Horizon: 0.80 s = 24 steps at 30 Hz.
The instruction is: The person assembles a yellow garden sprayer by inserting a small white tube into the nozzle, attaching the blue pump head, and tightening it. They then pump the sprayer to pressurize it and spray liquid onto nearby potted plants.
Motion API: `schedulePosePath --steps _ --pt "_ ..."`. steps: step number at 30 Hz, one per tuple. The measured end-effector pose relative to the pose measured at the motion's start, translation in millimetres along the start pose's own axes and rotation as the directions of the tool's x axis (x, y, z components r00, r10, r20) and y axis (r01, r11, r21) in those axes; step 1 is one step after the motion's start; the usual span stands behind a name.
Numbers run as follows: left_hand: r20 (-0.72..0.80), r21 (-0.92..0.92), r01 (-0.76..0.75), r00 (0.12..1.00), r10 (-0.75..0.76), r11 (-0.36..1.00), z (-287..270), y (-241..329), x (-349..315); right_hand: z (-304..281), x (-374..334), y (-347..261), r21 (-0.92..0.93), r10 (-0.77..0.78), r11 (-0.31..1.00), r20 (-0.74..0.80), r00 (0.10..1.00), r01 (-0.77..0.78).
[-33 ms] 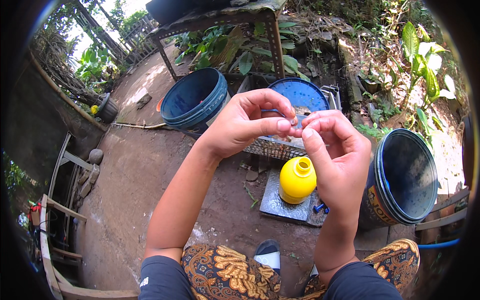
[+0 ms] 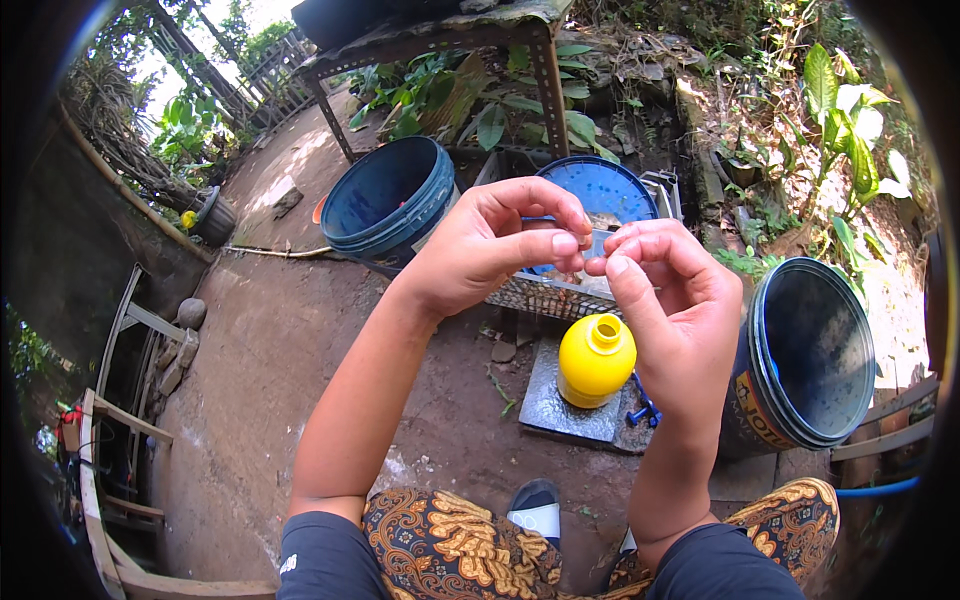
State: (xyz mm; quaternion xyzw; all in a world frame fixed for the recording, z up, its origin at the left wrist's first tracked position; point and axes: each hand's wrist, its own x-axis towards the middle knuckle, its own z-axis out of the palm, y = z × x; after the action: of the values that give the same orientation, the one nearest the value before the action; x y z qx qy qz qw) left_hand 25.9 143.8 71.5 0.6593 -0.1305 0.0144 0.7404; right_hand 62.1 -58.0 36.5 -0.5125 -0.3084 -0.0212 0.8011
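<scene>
My left hand (image 2: 505, 235) is raised in front of me, thumb and forefinger pinched close around something tiny and pale that I cannot make out. Close beside it, my right hand (image 2: 685, 290) has its thumb bent in against its fingertips; what they hold, if anything, is hidden. The fingertips of both hands nearly meet. Below them a yellow bottle (image 2: 592, 365) with an uncapped neck stands upright on a grey slab (image 2: 565, 405). Right of the bottle lies a small blue object (image 2: 645, 410), partly covered by my right wrist.
A blue bucket (image 2: 345, 215) stands beyond my left hand, and a dark bucket (image 2: 750, 385) at the right. Behind my hands are a grey crate (image 2: 535, 298) and a round blue lid (image 2: 590, 180). A metal-framed table (image 2: 440, 40) rises at the back; a wooden frame (image 2: 90, 480) is at left.
The fingertips of my two hands have drawn slightly apart. More of the blue object beside the bottle shows past my right wrist.
</scene>
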Motion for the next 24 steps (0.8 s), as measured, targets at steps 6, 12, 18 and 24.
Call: schedulePosePath --steps 6,12,18,24 --pt "0.026 0.338 -0.037 0.999 0.030 0.940 7.6 18.8 0.4 -7.6 5.8 8.0 -0.041 -0.028 0.999 0.019 0.999 0.028" --pt "0.030 0.629 -0.066 0.998 0.060 0.775 18.0 32.7 -2.5 -4.5 5.6 6.2 -0.068 -0.024 0.997 0.051 0.998 0.027" --pt "0.074 0.715 -0.128 0.991 0.108 0.687 18.0 31.7 -2.7 -4.2 4.5 10.7 -0.109 -0.012 0.994 0.073 0.997 0.020" --pt "-0.052 0.840 -0.033 0.989 0.140 0.542 25.9 28.0 1.7 -2.9 3.0 7.3 -0.234 -0.024 0.971 0.108 0.994 0.049"
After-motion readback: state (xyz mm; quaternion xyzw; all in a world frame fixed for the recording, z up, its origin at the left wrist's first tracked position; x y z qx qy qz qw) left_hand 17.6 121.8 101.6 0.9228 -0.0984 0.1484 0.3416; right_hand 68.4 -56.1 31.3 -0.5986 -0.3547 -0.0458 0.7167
